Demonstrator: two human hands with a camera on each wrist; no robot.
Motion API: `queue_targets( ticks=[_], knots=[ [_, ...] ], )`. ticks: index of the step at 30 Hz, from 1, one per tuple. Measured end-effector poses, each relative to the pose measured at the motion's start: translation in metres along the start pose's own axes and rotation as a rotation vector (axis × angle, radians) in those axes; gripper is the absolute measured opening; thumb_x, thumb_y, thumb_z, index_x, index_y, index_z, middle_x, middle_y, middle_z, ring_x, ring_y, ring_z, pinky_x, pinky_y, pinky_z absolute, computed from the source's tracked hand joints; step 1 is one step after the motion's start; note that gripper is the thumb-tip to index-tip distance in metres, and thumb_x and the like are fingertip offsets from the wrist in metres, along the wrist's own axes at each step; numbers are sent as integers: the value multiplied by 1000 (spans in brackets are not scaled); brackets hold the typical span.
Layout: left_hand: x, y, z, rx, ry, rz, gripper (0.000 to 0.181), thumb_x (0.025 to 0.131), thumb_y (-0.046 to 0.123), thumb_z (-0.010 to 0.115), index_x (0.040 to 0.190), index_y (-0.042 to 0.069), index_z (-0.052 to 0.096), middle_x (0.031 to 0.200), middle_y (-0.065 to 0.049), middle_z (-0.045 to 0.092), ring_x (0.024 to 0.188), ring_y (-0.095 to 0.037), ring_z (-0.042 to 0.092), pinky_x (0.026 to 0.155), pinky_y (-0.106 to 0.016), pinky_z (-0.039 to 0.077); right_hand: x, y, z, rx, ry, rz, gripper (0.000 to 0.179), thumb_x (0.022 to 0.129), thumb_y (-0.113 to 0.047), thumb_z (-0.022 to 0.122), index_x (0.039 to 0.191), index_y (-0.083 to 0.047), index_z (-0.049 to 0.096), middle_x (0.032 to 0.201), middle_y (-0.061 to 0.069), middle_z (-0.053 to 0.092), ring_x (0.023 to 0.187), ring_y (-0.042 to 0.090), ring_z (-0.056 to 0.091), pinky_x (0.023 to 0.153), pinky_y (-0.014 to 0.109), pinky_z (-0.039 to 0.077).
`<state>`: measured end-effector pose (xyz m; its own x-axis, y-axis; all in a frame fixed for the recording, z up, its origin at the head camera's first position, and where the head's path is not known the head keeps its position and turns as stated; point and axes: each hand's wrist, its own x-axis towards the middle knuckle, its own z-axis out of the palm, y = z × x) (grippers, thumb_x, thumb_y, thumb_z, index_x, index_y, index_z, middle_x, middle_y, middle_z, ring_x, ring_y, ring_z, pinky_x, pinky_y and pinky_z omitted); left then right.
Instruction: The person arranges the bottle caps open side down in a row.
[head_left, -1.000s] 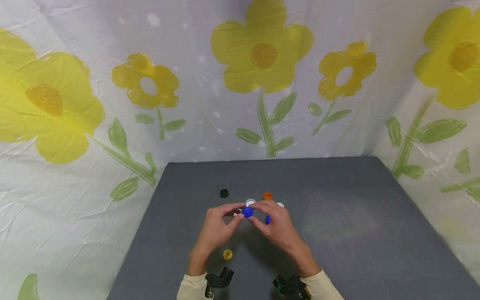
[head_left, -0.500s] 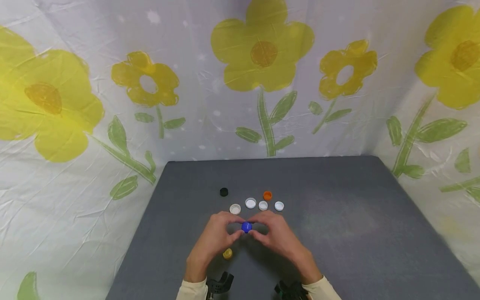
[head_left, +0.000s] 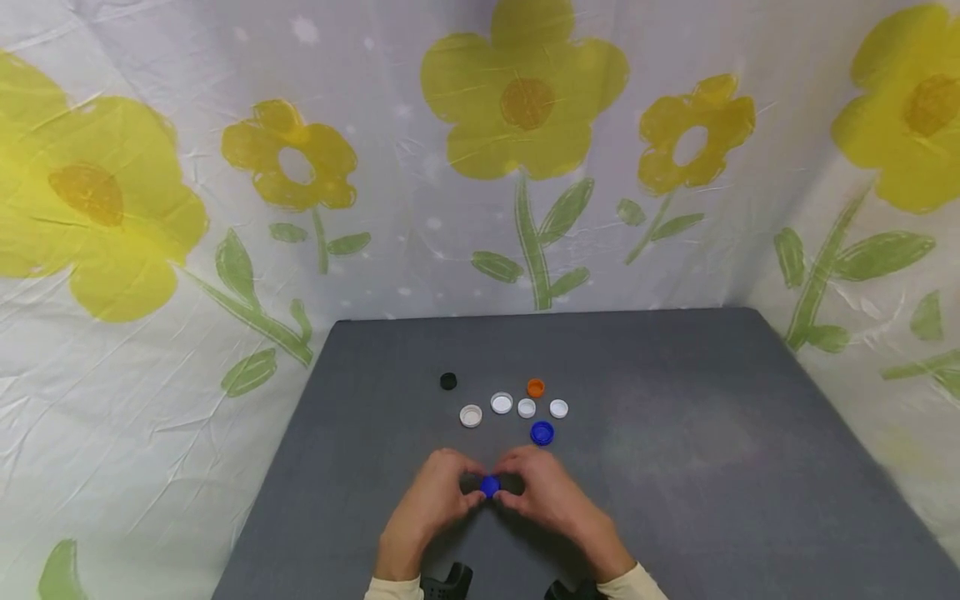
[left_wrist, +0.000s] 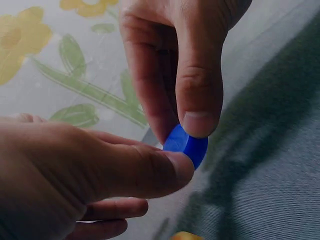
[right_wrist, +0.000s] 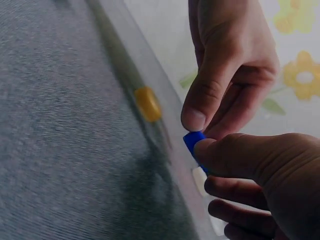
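A small blue bottle cap (head_left: 490, 486) is held between both hands, fingertips meeting at its sides. My left hand (head_left: 435, 500) pinches its left edge, the thumb on the near side. From the other side my right hand (head_left: 551, 492) pinches it too. The left wrist view shows the flat face of the blue cap (left_wrist: 175, 141) between the two thumbs. A yellow cap (right_wrist: 148, 104) lies on the table close by in the right wrist view; the left hand hides it in the head view.
Farther back on the grey table (head_left: 675, 467) lie a larger blue cap (head_left: 542, 432), an orange cap (head_left: 536, 387), a black cap (head_left: 448, 381) and several white caps (head_left: 502, 403). A flower-printed cloth (head_left: 405, 167) hangs behind the table's far edge.
Both hands have drawn the small blue cap toward the body and lower in the head view. The white caps and larger blue cap came uncovered, while the yellow cap became hidden.
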<state>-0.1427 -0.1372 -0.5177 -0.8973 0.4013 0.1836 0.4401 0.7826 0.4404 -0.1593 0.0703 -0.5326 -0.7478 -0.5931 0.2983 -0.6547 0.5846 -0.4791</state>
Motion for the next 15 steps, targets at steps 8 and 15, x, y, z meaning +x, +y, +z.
queue_targets(
  ticks=[8, 15],
  knots=[
    [-2, -1, 8, 49, -59, -11, 18, 69, 19, 90, 85, 19, 80, 106, 0, 75, 102, -23, 66, 93, -42, 52, -2, 0, 7, -43, -84, -15, 22, 79, -25, 84, 98, -16, 80, 108, -1, 72, 104, 17, 65, 92, 35, 53],
    [-1, -1, 12, 87, -101, -78, 19, 68, 21, 90, 84, 20, 79, 119, -6, 71, 114, -31, 61, 96, -47, 52, -4, 0, 12, -73, -100, 7, 22, 77, -27, 84, 98, -20, 80, 118, 1, 69, 111, 20, 63, 95, 37, 52]
  ],
)
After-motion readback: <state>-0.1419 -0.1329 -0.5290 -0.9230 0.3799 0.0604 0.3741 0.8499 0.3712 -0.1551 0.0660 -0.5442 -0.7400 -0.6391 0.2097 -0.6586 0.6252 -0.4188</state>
